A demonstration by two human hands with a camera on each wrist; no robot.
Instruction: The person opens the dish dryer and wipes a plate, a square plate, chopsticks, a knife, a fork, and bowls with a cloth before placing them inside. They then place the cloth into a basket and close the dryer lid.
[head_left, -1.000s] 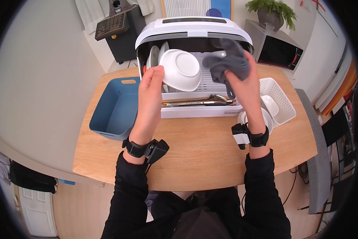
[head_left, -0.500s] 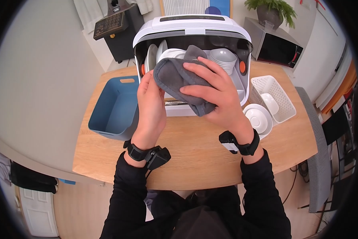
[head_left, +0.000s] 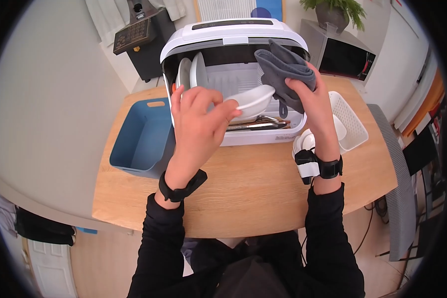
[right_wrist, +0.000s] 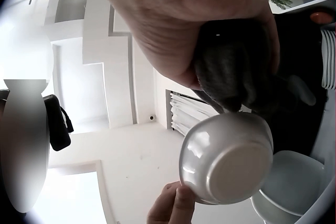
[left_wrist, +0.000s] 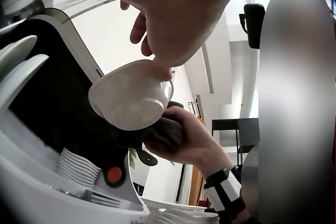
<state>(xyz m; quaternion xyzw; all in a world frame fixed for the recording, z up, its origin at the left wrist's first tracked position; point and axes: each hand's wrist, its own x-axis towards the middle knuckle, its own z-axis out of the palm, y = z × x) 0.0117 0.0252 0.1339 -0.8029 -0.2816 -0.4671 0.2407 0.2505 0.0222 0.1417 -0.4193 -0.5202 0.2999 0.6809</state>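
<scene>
A white bowl (head_left: 253, 102) is tilted in front of the open white dish cabinet (head_left: 283, 137); the left hand (head_left: 198, 124) pinches its rim between thumb and fingers. The right hand (head_left: 315, 109) grips a bunched dark grey cloth (head_left: 285, 74) just right of the bowl. In the left wrist view the bowl (left_wrist: 128, 95) hangs from the left fingertips, with the cloth (left_wrist: 165, 134) close behind it. The right wrist view shows the underside of the bowl (right_wrist: 239, 171) below the cloth (right_wrist: 226, 71); whether they touch is unclear.
Plates (head_left: 198, 72) stand upright at the cabinet's left, and cutlery (head_left: 258, 125) lies along its front. A blue bin (head_left: 141, 136) is on the left of the table. On the right are a white perforated basket (head_left: 355, 126) and small white dishes (head_left: 303, 141), partly behind the right wrist.
The cloth, over the bowl half a second ago, has moved right and away with the right hand. The bowl has turned in the left hand, which has shifted right with its back now showing.
</scene>
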